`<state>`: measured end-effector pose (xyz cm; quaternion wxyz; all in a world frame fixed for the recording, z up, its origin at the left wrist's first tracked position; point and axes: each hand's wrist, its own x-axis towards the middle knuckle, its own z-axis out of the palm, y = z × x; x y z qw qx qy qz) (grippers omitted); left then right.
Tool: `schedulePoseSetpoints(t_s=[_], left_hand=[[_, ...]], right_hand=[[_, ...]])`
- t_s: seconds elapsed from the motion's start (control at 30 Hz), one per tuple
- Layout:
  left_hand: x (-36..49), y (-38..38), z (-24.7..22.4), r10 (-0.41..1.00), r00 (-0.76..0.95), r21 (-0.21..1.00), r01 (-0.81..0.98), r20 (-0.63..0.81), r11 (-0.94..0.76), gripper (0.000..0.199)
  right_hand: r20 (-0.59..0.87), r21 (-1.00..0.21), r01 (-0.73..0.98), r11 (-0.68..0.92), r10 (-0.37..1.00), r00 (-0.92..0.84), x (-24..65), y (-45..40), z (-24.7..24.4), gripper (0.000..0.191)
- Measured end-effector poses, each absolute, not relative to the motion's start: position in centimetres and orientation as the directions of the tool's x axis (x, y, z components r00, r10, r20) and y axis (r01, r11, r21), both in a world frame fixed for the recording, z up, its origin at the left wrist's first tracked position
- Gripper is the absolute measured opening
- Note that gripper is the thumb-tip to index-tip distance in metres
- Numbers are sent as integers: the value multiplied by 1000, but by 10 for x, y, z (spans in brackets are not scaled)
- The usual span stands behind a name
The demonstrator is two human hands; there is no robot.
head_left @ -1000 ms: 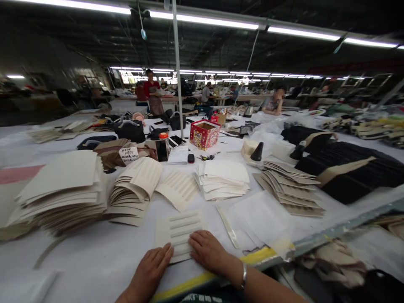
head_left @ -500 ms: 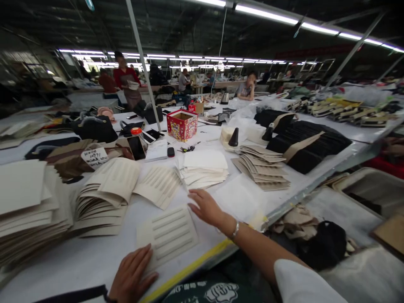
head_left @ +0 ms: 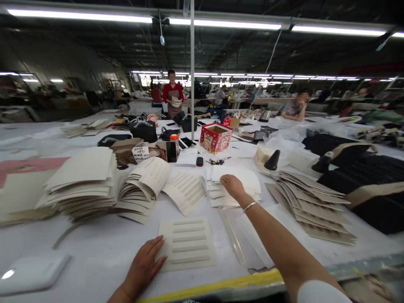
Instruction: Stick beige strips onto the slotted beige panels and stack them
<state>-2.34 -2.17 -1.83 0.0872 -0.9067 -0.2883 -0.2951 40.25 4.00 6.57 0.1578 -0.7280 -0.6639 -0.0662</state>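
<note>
A cream panel (head_left: 189, 257) with several parallel grey strips lies flat on the table in front of me. At its left edge rests my left hand (head_left: 143, 261), open, fingers stretched out and touching the panel. Farther off, my right hand (head_left: 234, 187), wearing a bracelet, is over a stack of white sheets (head_left: 249, 181). Its fingers are closed at the near edge of the top sheet; the fingertips are partly hidden. Between the stack and my right forearm lies a narrow pale strip-like tool (head_left: 234, 240).
Left of the panel stand stacks of cream panels (head_left: 78, 168) and fanned striped panels (head_left: 184, 189). On the right are brown panels (head_left: 311, 202) and black bundles (head_left: 375, 181). A red box (head_left: 216, 138) stands behind. A person in red (head_left: 173, 97) stands across the tables.
My right hand has moved forward from near the striped panel onto the white stack. My left hand stays by the panel's left edge. The camera view has levelled and turned left.
</note>
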Motion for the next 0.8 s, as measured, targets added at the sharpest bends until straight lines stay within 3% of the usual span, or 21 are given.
schedulePoseSetpoints(t_s=[0.3, 0.5, 0.57, 0.67, 0.8], left_hand=[[-24, -22, -21, 483, 629, 71, 563, 609, -823, 36], [-21, -22, -17, 484, 635, 68, 563, 602, -824, 32], [-21, -22, -15, 482, 639, 55, 568, 600, -821, 31], [-20, -22, -14, 487, 632, 62, 571, 603, -818, 29], [-20, -18, -16, 496, 630, 90, 562, 597, -822, 29]], right_hand=[[342, -83, 997, 4, 939, 25, 404, 40, 61, 18], [291, 117, 992, 39, 954, -72, 395, 39, 62, 19], [284, 122, 992, 31, 957, -65, 394, 40, 62, 19], [340, -31, 992, -126, 931, 129, 396, 45, 65, 21], [338, -411, 861, -299, 827, 448, 407, 53, 72, 15]])
